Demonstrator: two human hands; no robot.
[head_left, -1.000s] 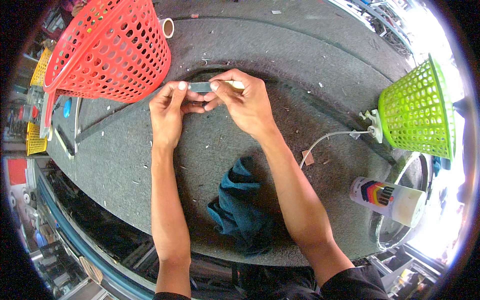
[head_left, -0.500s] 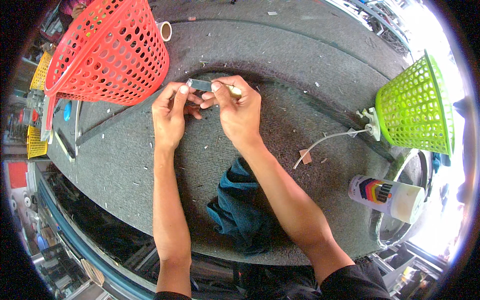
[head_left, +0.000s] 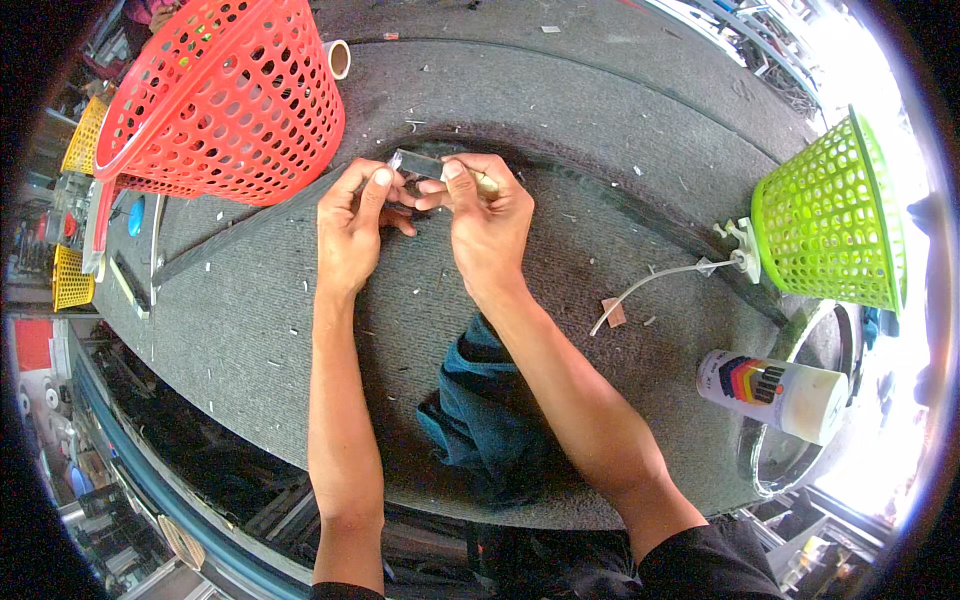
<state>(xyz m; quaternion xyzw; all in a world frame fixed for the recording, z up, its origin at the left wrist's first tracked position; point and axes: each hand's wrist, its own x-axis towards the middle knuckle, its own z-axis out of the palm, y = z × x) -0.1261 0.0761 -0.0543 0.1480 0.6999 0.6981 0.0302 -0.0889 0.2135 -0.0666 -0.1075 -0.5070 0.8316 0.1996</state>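
Both hands meet over the grey carpeted table (head_left: 600,130), pinching a small flat grey metal piece (head_left: 417,163) between them. My left hand (head_left: 352,225) holds its left end with thumb and fingers. My right hand (head_left: 485,215) grips the right end, and a thin yellowish tool tip (head_left: 487,184) sticks out beside its fingers. The piece is tilted, its left end slightly higher. How the tool touches the piece is hidden by the fingers.
A red perforated basket (head_left: 225,100) stands left of the hands, a green one (head_left: 835,215) at the right. A white cable with plug (head_left: 690,270), a spray can (head_left: 775,390), a teal cloth (head_left: 490,420) and a cardboard tube (head_left: 338,57) lie around.
Both hands have shifted slightly left and away from me with the metal piece, which has tilted a little. The grip looks the same.
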